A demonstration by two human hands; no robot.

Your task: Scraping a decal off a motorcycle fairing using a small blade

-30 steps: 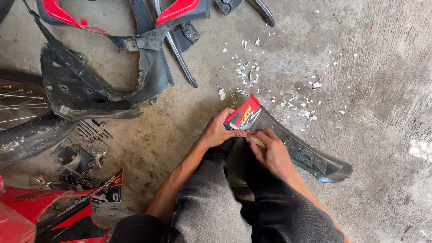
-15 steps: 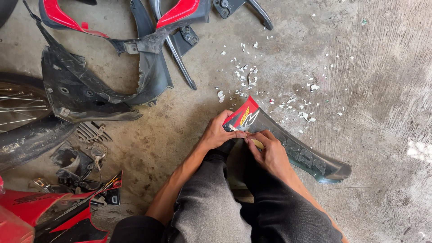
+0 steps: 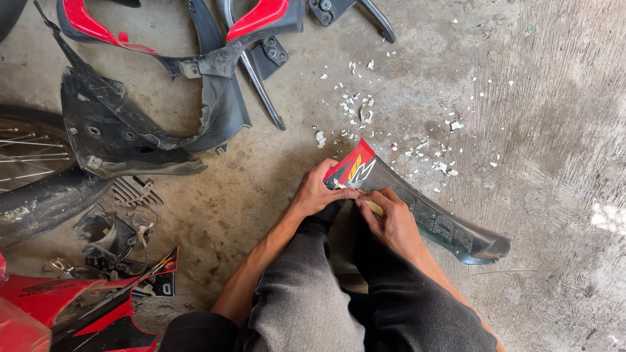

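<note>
**Peeling a decal from a fairing panel on a concrete floor**

Resting across the person's lap and on the floor near its middle, a long dark fairing panel (image 3: 424, 212) runs from a red, decal-covered tip (image 3: 352, 168) toward the lower right. The left hand (image 3: 319, 192) is clamped on the red tip, fingers wrapped over its edge to steady it. The right hand (image 3: 391, 221) is closed in a pinch just beside the left, fingertips pressed to the panel face where a small pale yellowish scrap (image 3: 373, 207) shows; whether this is a sticker remnant or a tool cannot be told. The hands sit together, nearly touching.

Judged from this arrangement, the step is done well by keeping the panel braced firmly with the left hand and lifting the film low and slowly, so it comes off in strips rather than crumbs.

White flakes (image 3: 355, 107) litter the floor beyond the tip, toward the top edge. Black inner mudguard shells (image 3: 130, 130) and red body panels (image 3: 261, 16) lie at the top left; a spoked wheel (image 3: 29, 156) meets the left edge, and a red cover (image 3: 59, 313) fills the bottom-left corner.
</note>
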